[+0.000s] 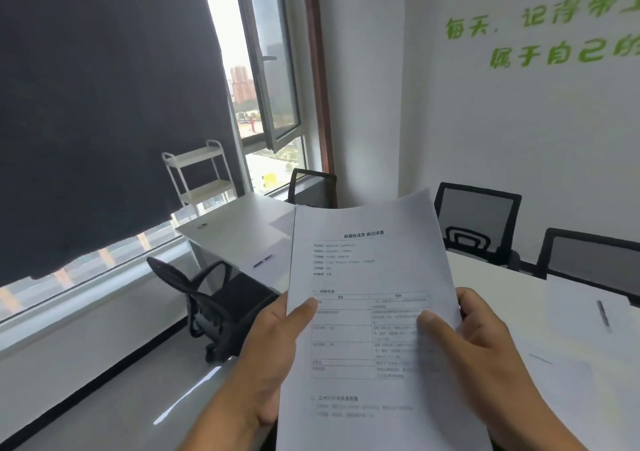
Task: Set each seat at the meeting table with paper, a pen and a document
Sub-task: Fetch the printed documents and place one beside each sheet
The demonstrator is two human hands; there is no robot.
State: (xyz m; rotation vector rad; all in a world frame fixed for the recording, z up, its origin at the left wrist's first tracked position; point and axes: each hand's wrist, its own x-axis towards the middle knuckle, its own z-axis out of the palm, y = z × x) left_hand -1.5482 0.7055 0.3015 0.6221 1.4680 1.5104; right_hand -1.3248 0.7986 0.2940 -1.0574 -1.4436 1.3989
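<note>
I hold a stack of printed documents (374, 270) up in front of me with both hands. My left hand (273, 357) grips its left edge, thumb on the top page. My right hand (474, 343) grips the right edge, thumb pressed on the printed table. Behind the stack runs the white meeting table (242, 229). A pen (262, 261) lies on the table by the left seat, just left of the stack. At the right seat a pen (604, 314) lies on a blank sheet of paper (585, 308). Another sheet (561, 381) lies nearer me on the right.
A black office chair (214, 298) stands at the table's left side, turned away. Three more black chairs (478, 222) stand along the far side. A white trolley rack (199, 177) sits by the window under a dark blind. The floor at lower left is grey tile.
</note>
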